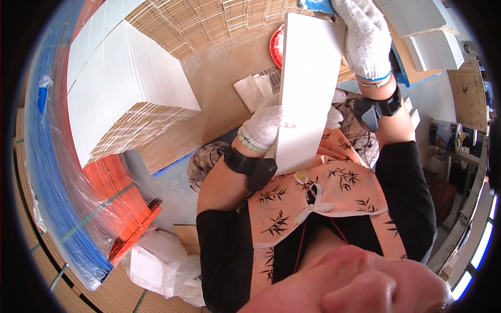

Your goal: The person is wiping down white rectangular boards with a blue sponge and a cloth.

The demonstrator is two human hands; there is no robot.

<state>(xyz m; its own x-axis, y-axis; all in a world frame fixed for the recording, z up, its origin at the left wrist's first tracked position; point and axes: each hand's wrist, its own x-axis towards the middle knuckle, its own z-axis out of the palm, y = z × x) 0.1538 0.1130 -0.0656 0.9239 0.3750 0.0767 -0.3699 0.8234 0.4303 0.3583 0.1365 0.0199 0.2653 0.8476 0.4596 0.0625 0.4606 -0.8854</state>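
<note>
Two gloved hands are holding a white tile upright over the lap.

The left hand, in a white knit glove, is gripping the long white tile at its lower left edge, while the right hand is clasping its top right corner. A stack of white tiles is sitting to the left on flattened cardboard, and a red round lid is peeking out behind the tile.

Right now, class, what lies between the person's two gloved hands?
In the head view, a long white board spans the gap: the left hand grips its near edge and the right hand its far end.
</note>
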